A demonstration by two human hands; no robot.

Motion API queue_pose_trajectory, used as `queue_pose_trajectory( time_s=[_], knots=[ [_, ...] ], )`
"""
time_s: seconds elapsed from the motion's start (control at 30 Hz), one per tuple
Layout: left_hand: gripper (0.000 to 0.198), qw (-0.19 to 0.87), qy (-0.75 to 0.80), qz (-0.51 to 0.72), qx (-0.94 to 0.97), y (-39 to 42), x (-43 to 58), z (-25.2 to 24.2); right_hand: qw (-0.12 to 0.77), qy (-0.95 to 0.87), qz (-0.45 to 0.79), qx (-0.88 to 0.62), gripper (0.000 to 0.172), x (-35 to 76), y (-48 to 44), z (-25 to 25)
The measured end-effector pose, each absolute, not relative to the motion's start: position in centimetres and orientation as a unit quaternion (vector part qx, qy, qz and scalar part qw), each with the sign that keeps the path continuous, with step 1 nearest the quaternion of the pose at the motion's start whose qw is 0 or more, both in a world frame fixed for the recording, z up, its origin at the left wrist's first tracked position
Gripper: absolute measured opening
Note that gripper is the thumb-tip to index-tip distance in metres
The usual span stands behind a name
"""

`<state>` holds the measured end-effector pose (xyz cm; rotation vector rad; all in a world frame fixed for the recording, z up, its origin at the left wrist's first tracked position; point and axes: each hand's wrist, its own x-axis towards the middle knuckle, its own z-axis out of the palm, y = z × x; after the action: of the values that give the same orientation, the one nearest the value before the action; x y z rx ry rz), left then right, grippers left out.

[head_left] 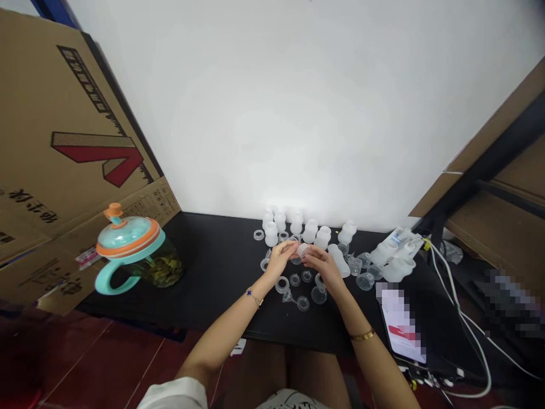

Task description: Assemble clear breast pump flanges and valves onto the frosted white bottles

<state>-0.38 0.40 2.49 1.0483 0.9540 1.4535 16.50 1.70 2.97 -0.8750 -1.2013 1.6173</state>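
Between my two hands is a small whitish bottle ring (302, 250), pinched from both sides above the table. My left hand (283, 255) has its fingertips closed on the ring's left side. On the other side my right hand (322, 262) grips it with thumb and fingers; whether a nipple sits inside the ring I cannot tell. Behind the hands stand several frosted baby bottles (310, 230). A larger bottle (339, 261) lies tilted just right of my right hand. Clear silicone nipples (302, 303) and loose collar rings (281, 284) are scattered below and around my hands.
At the left stands a large teal-lidded jug (140, 250) with leaves in it, beside cardboard boxes (63, 142). Clear caps (365, 280), bagged white bottles (398, 258), a phone (400, 324) and a white cable (451, 284) lie at right. A white wall (289, 113) backs the black table (213, 272).
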Motion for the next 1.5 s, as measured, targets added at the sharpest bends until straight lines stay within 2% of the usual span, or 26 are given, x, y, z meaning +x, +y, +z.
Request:
queue_pose_trajectory(
  time_s=[0.2,0.5,0.87,1.07,1.5],
  knots=[
    [0.042,0.558,0.398,0.599,0.414,0.2,-0.3,2.8,0.462,-0.526,0.601,-0.385,0.051,16.4,2.0,2.7],
    [0.058,0.577,0.397,0.603,0.382,0.2,-0.2,2.6,0.467,-0.552,0.558,-0.408,0.046,16.3,2.2,2.2],
    [0.05,0.591,0.369,0.574,0.429,-0.2,-0.4,3.1,0.49,-0.535,0.541,-0.426,0.048,16.5,2.0,2.8],
    [0.056,0.569,0.397,0.556,0.459,-0.1,-0.2,2.7,0.496,-0.529,0.535,-0.433,0.044,16.4,1.9,3.2],
    [0.033,0.48,0.417,0.554,0.538,-0.2,0.1,2.7,0.497,-0.547,0.52,-0.429,0.052,16.2,1.7,3.2]
  ],
)
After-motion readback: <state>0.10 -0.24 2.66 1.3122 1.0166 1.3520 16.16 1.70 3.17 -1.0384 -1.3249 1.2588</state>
